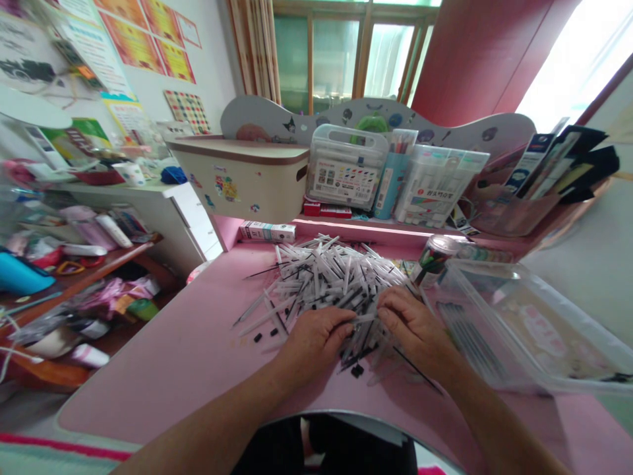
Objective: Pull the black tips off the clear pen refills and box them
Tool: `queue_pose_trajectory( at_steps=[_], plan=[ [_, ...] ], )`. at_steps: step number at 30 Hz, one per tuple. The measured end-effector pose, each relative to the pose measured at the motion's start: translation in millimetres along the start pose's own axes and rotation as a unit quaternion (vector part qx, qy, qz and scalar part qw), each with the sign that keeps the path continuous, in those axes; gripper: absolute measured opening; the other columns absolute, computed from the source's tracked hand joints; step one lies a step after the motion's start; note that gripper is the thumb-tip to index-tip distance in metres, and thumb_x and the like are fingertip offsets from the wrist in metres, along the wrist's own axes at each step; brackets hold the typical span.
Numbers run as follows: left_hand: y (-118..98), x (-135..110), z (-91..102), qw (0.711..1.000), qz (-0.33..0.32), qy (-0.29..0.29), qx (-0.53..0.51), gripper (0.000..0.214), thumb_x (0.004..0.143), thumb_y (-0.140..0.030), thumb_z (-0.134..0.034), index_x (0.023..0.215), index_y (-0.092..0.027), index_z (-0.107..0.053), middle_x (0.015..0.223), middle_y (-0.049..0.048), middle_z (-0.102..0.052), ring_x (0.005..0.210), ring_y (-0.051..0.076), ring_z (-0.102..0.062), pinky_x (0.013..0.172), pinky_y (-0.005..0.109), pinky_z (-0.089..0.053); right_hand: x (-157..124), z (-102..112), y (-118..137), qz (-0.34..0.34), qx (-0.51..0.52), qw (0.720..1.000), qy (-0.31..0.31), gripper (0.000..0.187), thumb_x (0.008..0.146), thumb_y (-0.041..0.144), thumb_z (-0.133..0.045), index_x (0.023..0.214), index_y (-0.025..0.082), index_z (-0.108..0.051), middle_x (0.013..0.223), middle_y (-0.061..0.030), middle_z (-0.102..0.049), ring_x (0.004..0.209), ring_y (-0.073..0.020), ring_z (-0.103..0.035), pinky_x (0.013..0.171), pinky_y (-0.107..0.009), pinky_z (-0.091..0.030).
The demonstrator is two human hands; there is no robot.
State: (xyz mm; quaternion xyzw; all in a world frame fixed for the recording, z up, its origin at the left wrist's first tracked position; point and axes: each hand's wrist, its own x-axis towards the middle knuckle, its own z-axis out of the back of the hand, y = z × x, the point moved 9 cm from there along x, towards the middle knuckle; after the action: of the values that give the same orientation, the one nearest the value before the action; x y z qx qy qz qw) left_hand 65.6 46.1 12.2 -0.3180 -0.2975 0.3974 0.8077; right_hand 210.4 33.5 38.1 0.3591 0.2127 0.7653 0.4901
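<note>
A whitish translucent pen barrel [364, 318] spans the gap between my two hands. My left hand [321, 336] pinches its left end between thumb and fingers. At its right end the fingers of my right hand [408, 323] are closed. A thin dark refill [418, 371] sticks out below my right hand; whether that hand grips it I cannot tell. Behind and beneath both hands spreads a heap of pen parts [331, 270], white barrels mixed with dark refills. Small black caps [357, 371] lie in front of the heap.
A clear plastic box [534, 330] with several grey pens in it stands at the right, next to a drink can [438, 254]. The pink desk [163, 356] extends left. Along the back shelf are a cream bin [257, 178], marker cases [346, 171] and a pen holder [519, 211].
</note>
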Motion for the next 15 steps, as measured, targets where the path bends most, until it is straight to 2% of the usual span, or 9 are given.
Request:
queue_pose_trajectory(
  at_steps=[3,7,9,13,15],
  plan=[
    [0.5,-0.9,-0.3,1.0,-0.006,-0.001,0.003,0.024,0.092,-0.019,-0.055,0.106,-0.02,-0.075,0.096,0.0044,-0.077,0.089,0.02,-0.069,0.08,0.028,-0.046,0.0,0.3,-3.7,-0.018,0.006,1.0,-0.003,0.03,0.101,0.032,-0.039,0.076,0.02,-0.052,0.082,-0.002,-0.052,0.081,-0.0172,-0.051,0.076,-0.032,-0.038],
    [2.7,-1.0,0.3,1.0,0.0,-0.008,0.002,0.024,0.093,-0.02,-0.054,0.105,-0.02,-0.075,0.093,0.0036,-0.077,0.087,0.019,-0.068,0.078,0.028,-0.047,-2.2,4.0,-3.1,-0.018,0.021,0.999,-0.017,0.01,0.095,0.026,-0.047,0.096,0.021,-0.055,0.085,-0.0006,-0.051,0.075,-0.0161,-0.049,0.071,-0.031,-0.039],
    [2.1,-0.8,-0.1,1.0,-0.004,-0.006,0.006,0.024,0.093,-0.02,-0.054,0.106,-0.02,-0.075,0.094,0.0039,-0.077,0.088,0.02,-0.068,0.079,0.028,-0.047,-1.9,2.7,0.6,-0.001,0.012,1.0,-0.01,0.009,0.094,0.023,-0.046,0.093,0.02,-0.055,0.087,-0.0013,-0.052,0.079,-0.0165,-0.05,0.073,-0.031,-0.039],
    [0.0,-1.3,-0.2,1.0,-0.01,-0.002,0.017,0.025,0.093,-0.021,-0.054,0.107,-0.02,-0.075,0.098,0.0048,-0.077,0.089,0.02,-0.069,0.081,0.029,-0.047,-0.1,-0.5,1.8,0.001,0.002,1.0,-0.001,0.028,0.1,0.028,-0.04,0.076,0.02,-0.051,0.085,-0.0027,-0.052,0.084,-0.0177,-0.051,0.078,-0.032,-0.039],
    [-0.5,-1.6,0.8,1.0,-0.01,-0.004,0.017,0.025,0.093,-0.021,-0.053,0.106,-0.021,-0.075,0.096,0.0046,-0.077,0.088,0.02,-0.069,0.08,0.029,-0.047,-0.2,0.7,-0.3,-0.012,0.009,1.0,-0.006,0.025,0.099,0.029,-0.041,0.079,0.02,-0.052,0.083,-0.002,-0.052,0.08,-0.0173,-0.051,0.075,-0.032,-0.039]
  ],
)
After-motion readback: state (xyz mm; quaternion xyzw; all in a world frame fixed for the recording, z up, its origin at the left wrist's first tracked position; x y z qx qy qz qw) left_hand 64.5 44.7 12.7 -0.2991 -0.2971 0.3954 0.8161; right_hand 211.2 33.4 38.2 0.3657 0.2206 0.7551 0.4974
